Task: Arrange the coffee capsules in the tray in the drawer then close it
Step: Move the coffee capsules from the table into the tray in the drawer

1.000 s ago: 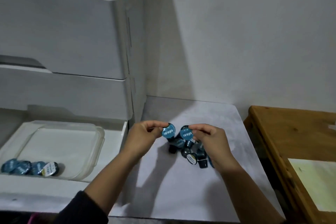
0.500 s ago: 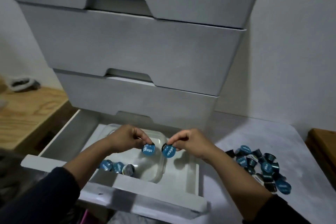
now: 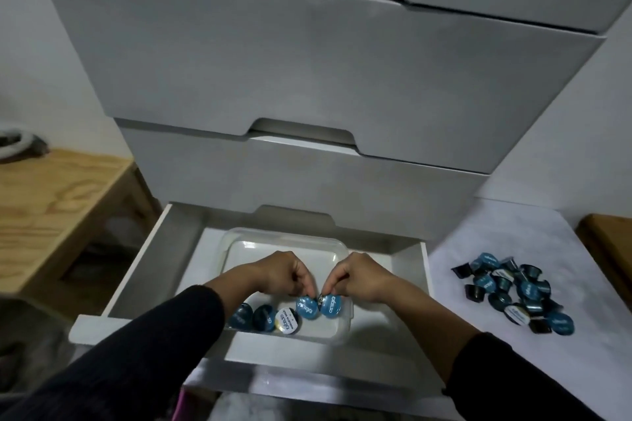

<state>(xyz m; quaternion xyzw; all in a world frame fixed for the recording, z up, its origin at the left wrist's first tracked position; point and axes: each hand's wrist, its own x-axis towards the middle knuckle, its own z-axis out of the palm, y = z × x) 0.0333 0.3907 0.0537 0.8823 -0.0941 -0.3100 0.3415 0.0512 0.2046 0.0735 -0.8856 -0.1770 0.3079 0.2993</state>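
Left hand (image 3: pixel 285 272) is pinching a blue-lidded capsule (image 3: pixel 306 307) in its grip, and right hand (image 3: pixel 359 275) is pinching a second capsule (image 3: pixel 331 305) likewise; both capsules are hanging just below the fingertips, side by side and touching. They are sitting at the near end of the clear tray (image 3: pixel 337 246) in the open drawer (image 3: pixel 150 249), right of three capsules (image 3: pixel 265 317) already lying in a row. A loose pile of capsules (image 3: pixel 513 294) is lying on the white desk (image 3: pixel 513 236) right of the drawer, well apart from both hands
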